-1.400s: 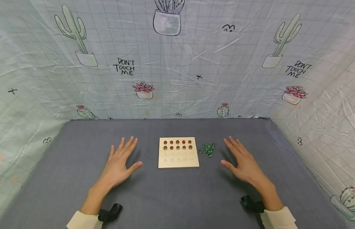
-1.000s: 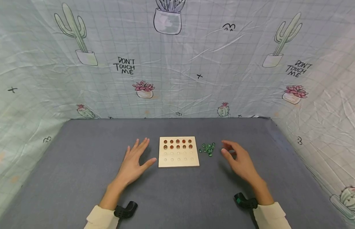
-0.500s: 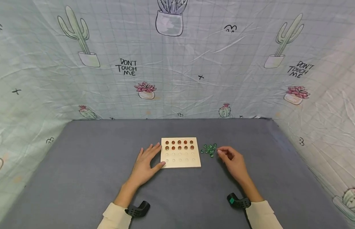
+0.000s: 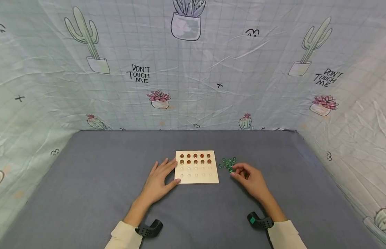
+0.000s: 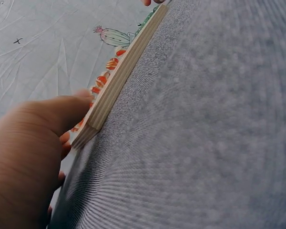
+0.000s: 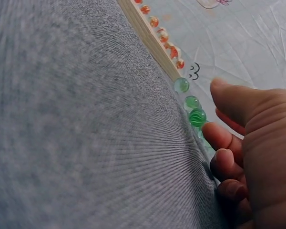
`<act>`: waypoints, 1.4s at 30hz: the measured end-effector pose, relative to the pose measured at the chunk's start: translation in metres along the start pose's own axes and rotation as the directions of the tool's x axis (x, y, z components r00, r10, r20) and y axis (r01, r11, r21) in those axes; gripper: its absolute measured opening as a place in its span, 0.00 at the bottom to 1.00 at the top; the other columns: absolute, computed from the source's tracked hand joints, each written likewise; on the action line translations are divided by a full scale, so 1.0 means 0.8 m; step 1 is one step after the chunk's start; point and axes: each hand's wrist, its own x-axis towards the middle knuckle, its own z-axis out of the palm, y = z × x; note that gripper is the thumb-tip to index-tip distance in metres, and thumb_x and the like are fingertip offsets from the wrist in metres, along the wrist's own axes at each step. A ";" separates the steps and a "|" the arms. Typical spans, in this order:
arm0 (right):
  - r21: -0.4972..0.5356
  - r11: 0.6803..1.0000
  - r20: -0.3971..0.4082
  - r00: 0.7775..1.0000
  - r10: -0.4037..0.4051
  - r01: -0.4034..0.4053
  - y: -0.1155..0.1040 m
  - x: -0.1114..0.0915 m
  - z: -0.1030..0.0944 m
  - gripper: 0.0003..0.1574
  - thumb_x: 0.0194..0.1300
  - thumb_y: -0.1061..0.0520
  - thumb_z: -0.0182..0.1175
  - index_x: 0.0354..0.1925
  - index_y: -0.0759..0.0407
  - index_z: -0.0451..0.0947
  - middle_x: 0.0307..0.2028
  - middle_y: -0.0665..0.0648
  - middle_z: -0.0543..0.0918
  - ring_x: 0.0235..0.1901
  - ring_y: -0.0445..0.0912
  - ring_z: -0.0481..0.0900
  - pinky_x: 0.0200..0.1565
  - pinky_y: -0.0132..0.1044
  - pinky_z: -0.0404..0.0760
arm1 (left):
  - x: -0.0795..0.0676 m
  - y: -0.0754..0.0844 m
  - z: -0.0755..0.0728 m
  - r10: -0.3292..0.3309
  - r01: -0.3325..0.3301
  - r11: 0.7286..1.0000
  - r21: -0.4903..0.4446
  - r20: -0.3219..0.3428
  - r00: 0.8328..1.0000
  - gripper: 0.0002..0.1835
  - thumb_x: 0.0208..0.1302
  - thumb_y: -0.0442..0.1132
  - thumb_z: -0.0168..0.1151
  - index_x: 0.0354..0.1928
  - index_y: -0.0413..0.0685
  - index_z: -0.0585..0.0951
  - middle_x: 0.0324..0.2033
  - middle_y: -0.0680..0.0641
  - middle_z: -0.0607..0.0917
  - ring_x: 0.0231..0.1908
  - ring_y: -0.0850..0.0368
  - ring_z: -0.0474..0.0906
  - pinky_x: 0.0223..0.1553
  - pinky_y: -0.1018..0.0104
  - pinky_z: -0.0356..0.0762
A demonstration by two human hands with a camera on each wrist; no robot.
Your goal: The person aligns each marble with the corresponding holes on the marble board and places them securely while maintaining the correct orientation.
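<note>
A light wooden board (image 4: pixel 196 179) with rows of round hollows lies on the table, its two far rows filled with orange-red marbles (image 4: pixel 195 156). My left hand (image 4: pixel 158 183) is spread at the board's left side, fingertips at the left edge and thumb over the near left corner. To the right of the board sits a loose cluster of green marbles (image 4: pixel 229 161). My right hand (image 4: pixel 250 178) is right at that cluster, fingers bent and thumb apart from the index finger. In the right wrist view a swirled green marble (image 6: pixel 197 117) lies just in front of those fingertips, which partly hide other marbles.
A grey cloth (image 4: pixel 118 155) covers the table. Behind and at the sides hangs a pale sheet (image 4: pixel 211 52) printed with cacti. Each wrist wears a black camera band, such as the left band (image 4: pixel 149 229) below the cuff.
My left hand has come rightward to the board's edge. My right hand has moved left to the green marbles, its fingers bending from a spread pose. The marbles and board look undisturbed.
</note>
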 end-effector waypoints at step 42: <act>-0.104 0.994 -0.019 0.999 -0.033 0.030 0.053 0.008 0.013 0.15 0.54 0.58 0.72 0.42 0.55 0.83 0.26 0.44 0.77 0.20 0.39 0.68 0.21 0.30 0.67 | 0.003 0.002 0.000 -0.015 0.012 0.999 0.053 0.052 0.999 0.36 0.61 0.53 0.64 0.67 0.44 0.70 0.67 0.47 0.68 0.69 0.43 0.56 0.68 0.41 0.43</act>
